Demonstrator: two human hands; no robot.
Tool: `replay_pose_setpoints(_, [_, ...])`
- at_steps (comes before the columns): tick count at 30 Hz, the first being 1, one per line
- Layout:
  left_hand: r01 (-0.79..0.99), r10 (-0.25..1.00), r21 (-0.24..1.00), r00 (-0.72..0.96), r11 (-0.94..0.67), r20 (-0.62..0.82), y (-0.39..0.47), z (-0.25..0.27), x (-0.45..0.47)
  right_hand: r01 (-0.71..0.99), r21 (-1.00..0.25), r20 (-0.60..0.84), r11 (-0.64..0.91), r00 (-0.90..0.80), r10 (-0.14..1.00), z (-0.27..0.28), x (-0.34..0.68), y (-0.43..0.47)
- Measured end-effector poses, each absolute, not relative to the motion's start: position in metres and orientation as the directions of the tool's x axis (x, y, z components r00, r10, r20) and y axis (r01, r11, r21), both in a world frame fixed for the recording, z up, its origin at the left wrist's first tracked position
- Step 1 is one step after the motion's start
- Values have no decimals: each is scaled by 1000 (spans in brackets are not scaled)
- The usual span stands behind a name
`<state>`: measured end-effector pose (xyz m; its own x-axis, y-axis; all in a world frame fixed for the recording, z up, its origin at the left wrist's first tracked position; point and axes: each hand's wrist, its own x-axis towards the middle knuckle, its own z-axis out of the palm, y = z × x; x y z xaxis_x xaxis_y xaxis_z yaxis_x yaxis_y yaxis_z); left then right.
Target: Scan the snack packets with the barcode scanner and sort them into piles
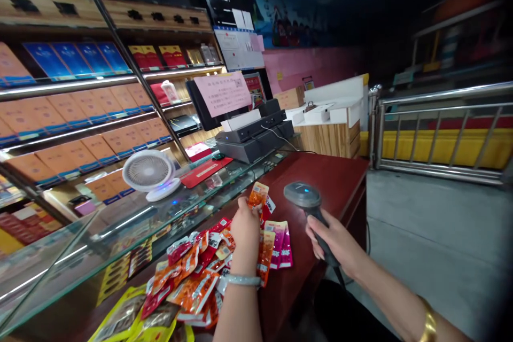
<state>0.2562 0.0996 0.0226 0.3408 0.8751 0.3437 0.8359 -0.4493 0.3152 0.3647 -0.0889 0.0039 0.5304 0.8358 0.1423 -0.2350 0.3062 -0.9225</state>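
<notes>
My left hand [245,227] is closed around an orange snack packet [258,195], at the far edge of a pile of snack packets [196,291]. In my right hand [334,238] is a dark handheld barcode scanner [303,195], its fingers wrapped round the handle. The scanner's head, with a blue light on top, points left toward the held packet and stays apart from it. Right of my left wrist lie purple packets [281,245] and orange ones on the dark red counter [320,171]. Yellow bags [154,323] lie at the near left.
A glass display case [100,235] runs along the left, with a white fan [147,171] on it. Farther back stand a cash drawer [254,141] and a monitor bearing a pink sheet [222,93]. Shelves of boxes [80,104] line the left wall; a metal railing [441,93] stands right.
</notes>
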Motion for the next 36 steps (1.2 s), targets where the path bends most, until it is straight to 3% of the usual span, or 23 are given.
replay_pose_setpoints(4, [836,863,294,351,-464,364,109,19,251,-270,-920,107,284,524,845,-2,364,-98])
replay_pose_setpoints(6, [822,871,351,310,-447,382,116,18,248,-291,-919,83,266,518,851,-9,365,-100])
replay_pose_setpoints(8, [744,900,517,281,-423,333,120,18,250,-296,-921,71,253,511,857,-18,366,-100])
replay_pose_setpoints(11, [513,904,786,405,-346,134,115,14,262,-284,-925,79,251,503,860,-24,368,-99])
replay_pose_setpoints(13, [415,863,861,503,-293,51,106,9,273,-270,-927,90,259,511,855,-25,371,-98])
replay_pose_setpoints(25, [309,810,927,586,-213,-9,90,-6,291,-370,-894,39,252,496,868,-21,383,-97])
replay_pose_setpoints(29, [221,741,958,672,-183,-13,87,-13,299,-379,-890,25,254,516,857,-23,385,-99])
replay_pose_setpoints(32, [323,751,847,647,-422,127,89,-8,297,-368,-895,21,252,530,848,-25,387,-102])
replay_pose_setpoints(34, [491,752,604,584,-628,306,93,-2,289,-371,-894,22,251,523,852,-26,387,-104])
replay_pose_setpoints(36, [667,737,333,520,-666,431,98,2,280,-369,-894,31,253,514,857,-26,387,-105])
